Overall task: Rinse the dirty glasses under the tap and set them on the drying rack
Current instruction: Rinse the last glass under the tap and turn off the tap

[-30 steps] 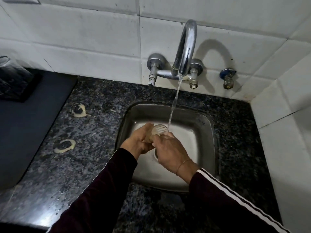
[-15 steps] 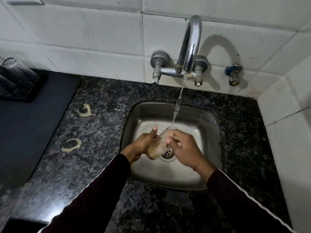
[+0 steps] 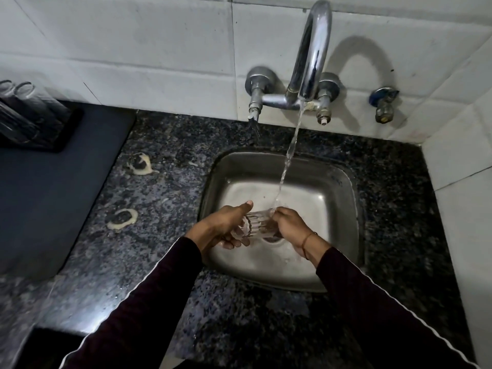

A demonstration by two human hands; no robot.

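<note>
Steel sink [image 3: 343, 198], pale rings [image 3: 123, 219] on granite counter [image 3: 170, 187], upturned glasses [image 3: 25, 110] far left

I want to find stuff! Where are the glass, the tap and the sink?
glass [image 3: 257, 225]: head view, ribbed side between the hands.
tap [image 3: 314, 46]: head view, curved spout.
sink [image 3: 343, 193]: head view, right wall.
</note>
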